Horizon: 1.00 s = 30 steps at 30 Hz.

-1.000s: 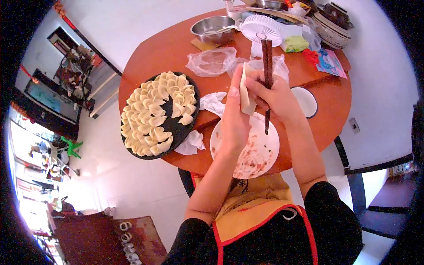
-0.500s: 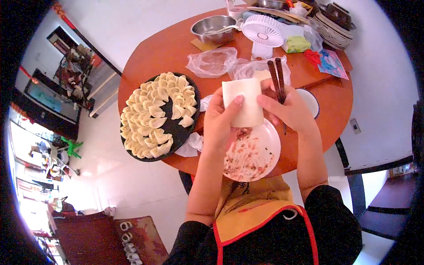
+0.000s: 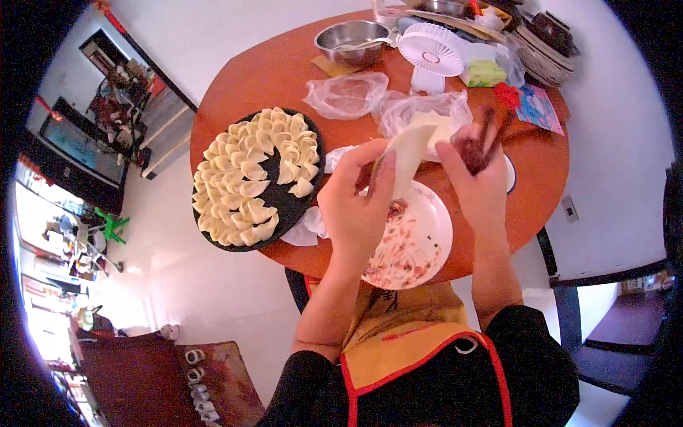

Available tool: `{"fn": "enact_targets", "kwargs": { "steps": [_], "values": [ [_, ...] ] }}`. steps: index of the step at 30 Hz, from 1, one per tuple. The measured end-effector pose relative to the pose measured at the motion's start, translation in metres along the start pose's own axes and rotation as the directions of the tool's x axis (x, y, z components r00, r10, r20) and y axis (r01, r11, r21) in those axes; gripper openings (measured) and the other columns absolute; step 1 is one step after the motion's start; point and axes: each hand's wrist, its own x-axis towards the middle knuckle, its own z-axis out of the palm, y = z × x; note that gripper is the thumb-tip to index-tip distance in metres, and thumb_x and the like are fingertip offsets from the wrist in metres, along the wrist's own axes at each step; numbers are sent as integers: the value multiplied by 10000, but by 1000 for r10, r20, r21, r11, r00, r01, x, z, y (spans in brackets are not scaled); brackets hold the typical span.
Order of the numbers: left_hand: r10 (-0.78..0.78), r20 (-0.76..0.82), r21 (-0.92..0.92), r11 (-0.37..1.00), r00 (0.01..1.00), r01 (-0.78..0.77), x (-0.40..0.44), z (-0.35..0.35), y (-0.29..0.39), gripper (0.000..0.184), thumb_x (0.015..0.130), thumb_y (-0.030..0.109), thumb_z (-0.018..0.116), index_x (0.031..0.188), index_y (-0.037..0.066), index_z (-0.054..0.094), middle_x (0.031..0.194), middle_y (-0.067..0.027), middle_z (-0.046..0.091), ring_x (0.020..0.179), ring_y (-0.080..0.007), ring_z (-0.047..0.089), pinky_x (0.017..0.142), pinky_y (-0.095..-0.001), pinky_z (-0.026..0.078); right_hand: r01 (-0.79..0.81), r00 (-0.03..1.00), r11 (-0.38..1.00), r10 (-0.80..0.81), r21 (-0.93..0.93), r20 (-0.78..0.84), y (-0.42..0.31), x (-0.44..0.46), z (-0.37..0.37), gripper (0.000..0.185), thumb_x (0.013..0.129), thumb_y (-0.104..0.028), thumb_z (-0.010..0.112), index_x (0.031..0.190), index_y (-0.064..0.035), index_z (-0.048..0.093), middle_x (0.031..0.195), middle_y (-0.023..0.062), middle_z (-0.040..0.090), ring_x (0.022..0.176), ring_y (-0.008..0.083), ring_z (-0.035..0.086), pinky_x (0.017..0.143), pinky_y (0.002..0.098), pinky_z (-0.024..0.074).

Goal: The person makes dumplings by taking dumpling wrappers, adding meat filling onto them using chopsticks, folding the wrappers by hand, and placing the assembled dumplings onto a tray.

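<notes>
My left hand (image 3: 359, 196) pinches a pale dumpling wrapper (image 3: 407, 162), which bends up on edge between thumb and fingers. To its right my right hand (image 3: 480, 178) is closed around dark chopsticks (image 3: 491, 135), smeared by motion. Its thumb is raised close to the wrapper's right side; I cannot tell whether they touch. Under both hands sits a white plate (image 3: 442, 238) streaked with pinkish meat filling. On the left, a round black tray (image 3: 274, 167) carries many folded dumplings (image 3: 238, 171) in rings, with a bare patch toward its right.
Behind my hands lie crumpled plastic bags (image 3: 348, 96) and pale sheets (image 3: 437, 127), probably more wrappers. A steel bowl (image 3: 348, 39), a white fan (image 3: 430, 53) and a green tissue pack (image 3: 486, 72) stand at the back of the round table (image 3: 249, 78). A white-rimmed dish (image 3: 510, 174) is partly hidden by my right hand.
The wrapper has turned from facing me flat to a bent, edge-on position in my left hand. My right hand has moved off it to the right, chopsticks tilting rightward.
</notes>
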Motion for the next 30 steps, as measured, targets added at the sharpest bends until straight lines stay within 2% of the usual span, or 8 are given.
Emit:
{"fn": "enact_targets", "kwargs": {
  "steps": [2, 4, 9, 16, 19, 24, 28, 30],
  "values": [
    [145, 35, 147, 978, 989, -148, -1, 0, -1, 184, 801, 19, 598, 984, 0, 600, 828, -46, 624, 702, -59, 551, 630, -195, 453, -53, 995, 995, 45, 82, 91, -6, -11, 3, 153, 802, -94, 631, 864, -36, 504, 711, -34, 494, 620, 21, 441, 537, 163, 350],
    [131, 84, 156, 977, 988, -143, -5, 0, 7, 204, 790, -1, 598, 993, 11, 607, 833, -57, 631, 702, -68, 560, 633, -200, 457, -108, 975, 972, 62, 209, 213, -9, -14, 9, 144, 812, -103, 623, 850, -53, 493, 684, -53, 472, 599, 12, 421, 507, 158, 323],
    [265, 122, 194, 939, 957, -284, -9, 6, -5, 252, 760, -44, 604, 1002, 24, 622, 877, -108, 649, 735, -128, 612, 650, -227, 472, -210, 959, 931, 137, 299, 249, -17, -12, 10, 160, 800, -144, 641, 865, -33, 546, 701, -24, 545, 623, 39, 487, 556, 185, 401],
    [271, 117, 171, 942, 956, -288, -12, 7, 0, 273, 761, -57, 594, 1020, 25, 618, 902, -114, 645, 770, -137, 618, 683, -232, 473, -169, 960, 950, 98, 263, 261, -14, -14, 6, 163, 825, -150, 607, 906, -18, 555, 722, -21, 550, 626, 45, 482, 563, 187, 401],
    [159, 145, 159, 970, 977, -182, -14, 6, 4, 287, 762, -72, 579, 1032, 21, 612, 926, -114, 642, 798, -136, 614, 710, -230, 470, -174, 957, 945, 95, 278, 275, -13, -14, 3, 156, 838, -153, 590, 906, -17, 557, 725, -19, 548, 637, 45, 480, 572, 190, 400],
    [224, 183, 155, 955, 957, -253, -14, 5, -3, 304, 765, -87, 558, 1048, 15, 604, 937, -108, 640, 824, -132, 607, 724, -229, 466, -171, 965, 926, 89, 337, 246, -9, -13, 3, 141, 848, -148, 577, 909, -21, 563, 726, -18, 545, 652, 45, 478, 582, 198, 401],
    [186, 168, 117, 971, 968, -207, -15, 8, -2, 287, 776, -76, 558, 1045, 14, 605, 926, -109, 640, 813, -124, 604, 714, -224, 465, -162, 969, 935, 92, 314, 227, -8, -14, 3, 148, 847, -150, 578, 926, -24, 570, 729, -21, 547, 644, 47, 477, 570, 199, 397],
    [250, 156, 140, 952, 956, -272, -15, 9, -1, 280, 787, -61, 562, 1052, 19, 604, 917, -108, 640, 799, -110, 597, 704, -218, 463, -147, 972, 944, 83, 295, 219, -9, -14, 2, 152, 847, -150, 580, 931, -24, 572, 732, -22, 548, 641, 47, 476, 564, 198, 394]
  ]
}}
